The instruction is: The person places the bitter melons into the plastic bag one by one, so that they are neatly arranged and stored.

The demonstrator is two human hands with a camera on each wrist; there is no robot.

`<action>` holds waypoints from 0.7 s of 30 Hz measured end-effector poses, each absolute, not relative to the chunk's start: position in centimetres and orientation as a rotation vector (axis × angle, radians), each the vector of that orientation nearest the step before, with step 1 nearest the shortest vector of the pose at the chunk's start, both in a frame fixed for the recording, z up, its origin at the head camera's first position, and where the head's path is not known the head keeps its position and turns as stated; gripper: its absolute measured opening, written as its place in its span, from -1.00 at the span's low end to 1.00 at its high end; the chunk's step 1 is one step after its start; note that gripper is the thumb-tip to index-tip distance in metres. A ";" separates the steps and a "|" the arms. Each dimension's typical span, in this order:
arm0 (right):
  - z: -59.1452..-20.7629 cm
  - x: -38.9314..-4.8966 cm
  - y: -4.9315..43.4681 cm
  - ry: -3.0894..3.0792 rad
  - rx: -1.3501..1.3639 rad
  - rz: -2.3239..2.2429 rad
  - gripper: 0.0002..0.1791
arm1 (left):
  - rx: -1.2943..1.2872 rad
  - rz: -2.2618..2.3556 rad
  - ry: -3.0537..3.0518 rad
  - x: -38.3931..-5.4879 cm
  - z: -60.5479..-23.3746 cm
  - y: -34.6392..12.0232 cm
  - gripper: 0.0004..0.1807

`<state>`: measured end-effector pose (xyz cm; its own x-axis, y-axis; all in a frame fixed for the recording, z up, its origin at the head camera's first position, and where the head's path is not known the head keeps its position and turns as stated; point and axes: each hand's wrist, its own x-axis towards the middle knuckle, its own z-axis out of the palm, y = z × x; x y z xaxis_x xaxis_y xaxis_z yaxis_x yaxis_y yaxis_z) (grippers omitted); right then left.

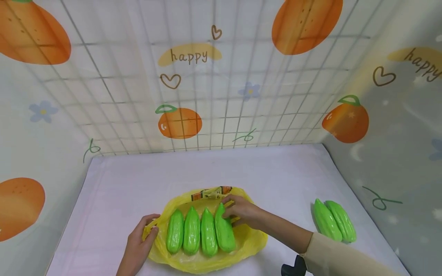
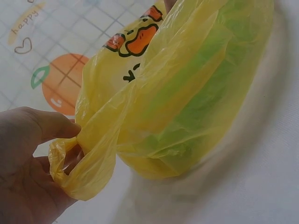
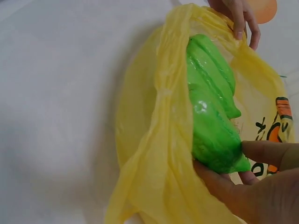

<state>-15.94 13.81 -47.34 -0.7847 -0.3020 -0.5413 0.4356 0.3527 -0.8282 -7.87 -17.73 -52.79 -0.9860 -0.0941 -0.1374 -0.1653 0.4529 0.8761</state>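
A yellow plastic bag [image 1: 248, 243] lies spread open on the table, with several glossy green, ridged, pointed fruits [image 1: 192, 230] side by side in it. At the bag's left edge my left hand [image 1: 138, 241] pinches the bag; the left wrist view shows the bag's handle loop [image 2: 96, 175] between thumb and fingers. My right hand [image 1: 243, 211] reaches into the bag from the right and grips the rightmost green fruit [image 1: 225, 234] near its pointed end. In the right wrist view, thumb and fingers lie on either side of that fruit [image 3: 217, 140]; its lower end is hidden by the bag.
Two more green fruits [image 1: 333, 220] lie side by side on the white table [image 1: 121, 191], toward its right edge. Printed cloth [image 1: 241, 69] over a wire grid stands behind the table, with printed sheets at both sides. A black object [image 1: 294, 266] shows by the right sleeve.
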 end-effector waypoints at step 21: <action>-49.6 -15.4 13.4 2.063 0.133 -1.489 -0.52 | -0.214 1.602 2.625 -7.8 -53.0 -17.9 -0.65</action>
<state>-15.44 13.41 -49.56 -0.8238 -0.2500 -0.5088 0.4042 0.3703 -0.8364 -7.84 -17.90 -52.98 -0.9887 -0.0874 -0.1219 -0.1484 0.4506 0.8803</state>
